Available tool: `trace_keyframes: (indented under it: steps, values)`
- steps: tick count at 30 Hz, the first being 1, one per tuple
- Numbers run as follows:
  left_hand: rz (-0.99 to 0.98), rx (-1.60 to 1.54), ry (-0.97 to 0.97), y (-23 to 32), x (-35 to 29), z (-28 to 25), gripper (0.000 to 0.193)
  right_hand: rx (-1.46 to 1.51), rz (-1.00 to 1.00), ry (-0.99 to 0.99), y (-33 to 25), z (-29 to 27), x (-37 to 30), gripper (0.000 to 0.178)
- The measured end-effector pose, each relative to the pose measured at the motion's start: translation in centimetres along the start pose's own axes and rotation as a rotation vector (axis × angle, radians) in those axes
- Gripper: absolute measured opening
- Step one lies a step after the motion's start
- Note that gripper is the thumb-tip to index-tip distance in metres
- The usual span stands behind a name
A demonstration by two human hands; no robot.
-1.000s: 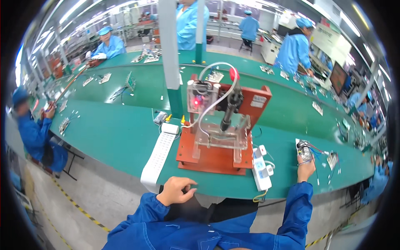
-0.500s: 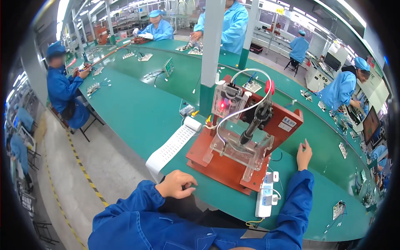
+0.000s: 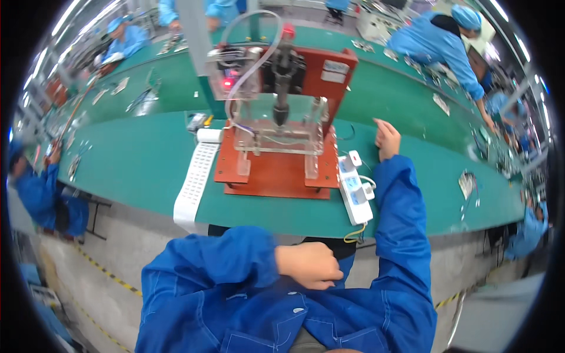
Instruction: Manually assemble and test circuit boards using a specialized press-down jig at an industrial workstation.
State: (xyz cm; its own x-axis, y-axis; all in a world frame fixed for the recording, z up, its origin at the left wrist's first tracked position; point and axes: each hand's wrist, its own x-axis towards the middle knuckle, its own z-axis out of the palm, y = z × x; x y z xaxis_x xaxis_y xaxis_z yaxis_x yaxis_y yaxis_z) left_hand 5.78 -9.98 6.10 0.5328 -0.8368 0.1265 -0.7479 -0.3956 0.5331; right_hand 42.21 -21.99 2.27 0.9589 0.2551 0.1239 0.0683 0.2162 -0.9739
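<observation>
My left hand (image 3: 312, 266) is in front of my chest, short of the table's near edge, with its fingers curled in and nothing showing in them. To the right of a red press fixture (image 3: 276, 189), my right hand (image 3: 387, 140) rests over the green table (image 3: 147, 141), fingers partly stretched and holding nothing. The fixture carries a clear plastic plate (image 3: 282, 144), a black clamp lever (image 3: 281, 82) with a red tip, and a small module (image 3: 229, 73) with a lit red light. A white power strip (image 3: 355, 197) lies between the fixture and my right sleeve.
A strip of printed labels (image 3: 197, 179) hangs over the near edge left of the fixture. A grey post (image 3: 197, 41) stands behind it. Wired circuit boards (image 3: 468, 185) lie about the table. Co-workers in blue sit at left (image 3: 50, 197) and lean in at right (image 3: 438, 44).
My view has swung down and to the right. My left hand has drawn back from the table edge to my chest. My right hand stays beside the fixture, its fingers now closer together.
</observation>
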Motion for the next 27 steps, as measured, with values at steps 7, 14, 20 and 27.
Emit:
trace_keyframes:
  steps: [7, 14, 20, 27]
  values:
    - [0.130, 0.358, -0.391, -4.3, 5.7, 11.3, 0.011, 0.151, 0.080, -0.260, 0.2, 0.0, -2.1, 0.026]
    - [0.055, 0.386, -0.568, -3.4, 4.7, 7.7, 0.013, -0.126, -0.037, -0.481, -1.3, 0.4, -2.3, 0.011]
    - [0.047, 0.276, -0.649, -3.8, 5.2, 8.2, 0.015, -0.781, -0.063, -0.740, -3.3, 0.6, -3.1, 0.019]
    - [0.069, 0.383, -0.653, -3.6, 5.7, 8.7, 0.016, -0.994, -0.329, -0.694, -1.9, 3.2, -5.3, 0.024]
